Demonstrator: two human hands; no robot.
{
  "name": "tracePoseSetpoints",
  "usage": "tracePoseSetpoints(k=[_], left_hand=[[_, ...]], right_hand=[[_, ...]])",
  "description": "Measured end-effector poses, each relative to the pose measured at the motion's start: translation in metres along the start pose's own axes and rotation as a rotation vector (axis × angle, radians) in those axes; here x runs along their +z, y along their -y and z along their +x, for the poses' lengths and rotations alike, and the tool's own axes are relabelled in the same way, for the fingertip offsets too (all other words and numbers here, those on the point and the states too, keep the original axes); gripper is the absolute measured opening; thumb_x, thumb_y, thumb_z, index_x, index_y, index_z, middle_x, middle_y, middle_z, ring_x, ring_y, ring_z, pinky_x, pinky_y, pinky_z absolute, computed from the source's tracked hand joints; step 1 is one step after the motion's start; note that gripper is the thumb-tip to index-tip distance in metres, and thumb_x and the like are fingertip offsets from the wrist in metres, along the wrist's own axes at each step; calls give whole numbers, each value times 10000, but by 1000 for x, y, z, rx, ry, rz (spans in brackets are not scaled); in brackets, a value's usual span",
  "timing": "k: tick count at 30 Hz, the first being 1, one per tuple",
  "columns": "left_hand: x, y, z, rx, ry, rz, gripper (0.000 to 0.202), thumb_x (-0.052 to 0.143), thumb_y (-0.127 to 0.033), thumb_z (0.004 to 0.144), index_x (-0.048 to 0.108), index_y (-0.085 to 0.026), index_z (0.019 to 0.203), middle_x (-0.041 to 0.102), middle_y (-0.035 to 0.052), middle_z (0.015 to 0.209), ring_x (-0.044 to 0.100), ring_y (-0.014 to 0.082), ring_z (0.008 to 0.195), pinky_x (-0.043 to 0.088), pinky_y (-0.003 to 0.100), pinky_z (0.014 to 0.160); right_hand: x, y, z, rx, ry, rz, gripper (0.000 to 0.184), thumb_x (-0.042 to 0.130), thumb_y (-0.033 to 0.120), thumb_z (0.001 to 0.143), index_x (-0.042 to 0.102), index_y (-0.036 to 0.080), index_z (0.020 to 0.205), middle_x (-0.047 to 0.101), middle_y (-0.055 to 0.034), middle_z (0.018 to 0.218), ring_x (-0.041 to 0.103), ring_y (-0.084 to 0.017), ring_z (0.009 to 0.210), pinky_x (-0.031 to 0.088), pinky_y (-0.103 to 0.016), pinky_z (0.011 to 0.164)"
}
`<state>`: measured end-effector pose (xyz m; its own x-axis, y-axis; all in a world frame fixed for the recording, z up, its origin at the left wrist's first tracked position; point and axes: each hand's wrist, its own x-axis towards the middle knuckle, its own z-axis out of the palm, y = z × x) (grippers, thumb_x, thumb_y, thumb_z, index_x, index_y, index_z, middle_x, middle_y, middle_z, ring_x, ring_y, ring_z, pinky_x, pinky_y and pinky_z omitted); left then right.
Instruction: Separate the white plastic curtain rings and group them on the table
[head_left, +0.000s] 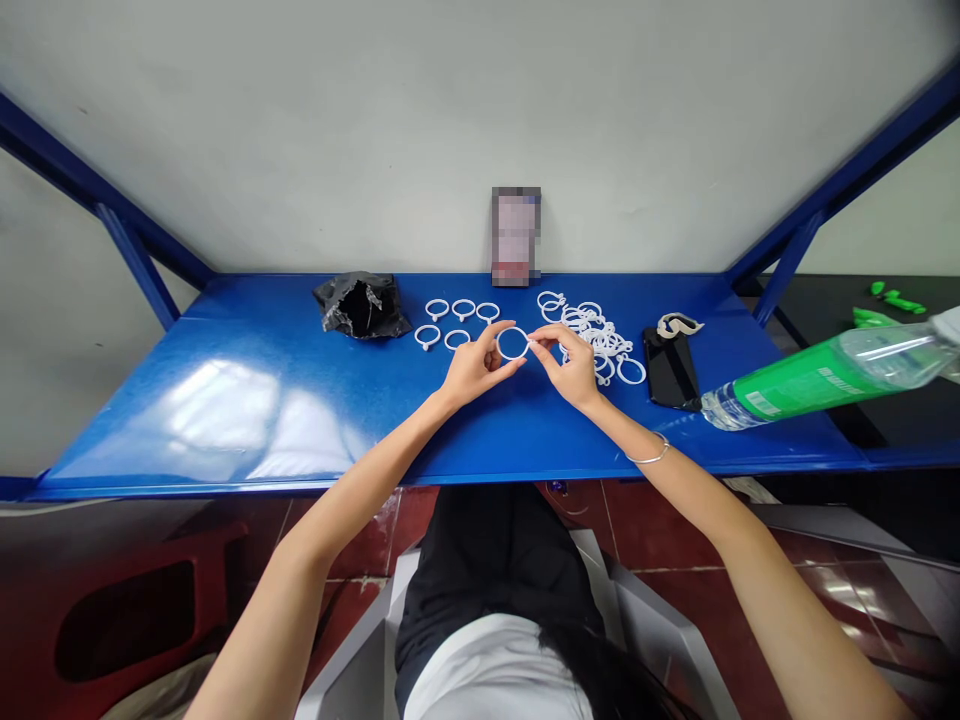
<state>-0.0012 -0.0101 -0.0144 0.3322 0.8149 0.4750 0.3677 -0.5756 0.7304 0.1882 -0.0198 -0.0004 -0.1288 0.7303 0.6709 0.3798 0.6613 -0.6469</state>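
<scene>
Between my hands, just above the blue table point(390, 410), is a white curtain ring point(499, 352). My left hand point(480, 365) grips its left side with fingers and thumb. The fingertips of my right hand point(568, 365) pinch the ring's right side, where its small eyelet seems to be, mostly hidden by the fingers. Beyond my left hand several similar rings point(463, 301) lie in two loose rows, one partly covered by that hand. A heap of white rings point(592, 318) lies beyond and to the right of my right hand.
A crumpled black plastic bag point(364, 305) lies at the back left. Against the wall leans a blurred phone-like object point(515, 237). On the right are a black phone point(671, 370), a white looped strip point(679, 325) and a green-labelled bottle point(810, 382). Blue frame bars point(795, 245) flank the table.
</scene>
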Motion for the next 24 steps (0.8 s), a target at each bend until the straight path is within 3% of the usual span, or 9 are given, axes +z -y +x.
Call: tracePoseSetpoints(k=[11, 24], left_hand=[[-2, -2, 1, 8, -6, 73, 437, 718, -466, 799, 558, -177, 1086, 487, -101, 528, 453, 68, 449, 317, 175, 485], [-4, -8, 3, 19, 20, -16, 341, 715, -426, 765, 501, -188, 881, 494, -91, 521, 451, 68, 436, 321, 179, 461]], right_hand=[[0, -5, 0, 31, 26, 36, 224, 632, 428, 918, 697, 221, 862, 705, -45, 831, 636, -177, 699, 549, -345, 681], [2, -7, -3, 66, 98, 84, 280, 619, 473, 914, 665, 207, 842, 672, -31, 785, 614, -162, 666, 524, -325, 667]])
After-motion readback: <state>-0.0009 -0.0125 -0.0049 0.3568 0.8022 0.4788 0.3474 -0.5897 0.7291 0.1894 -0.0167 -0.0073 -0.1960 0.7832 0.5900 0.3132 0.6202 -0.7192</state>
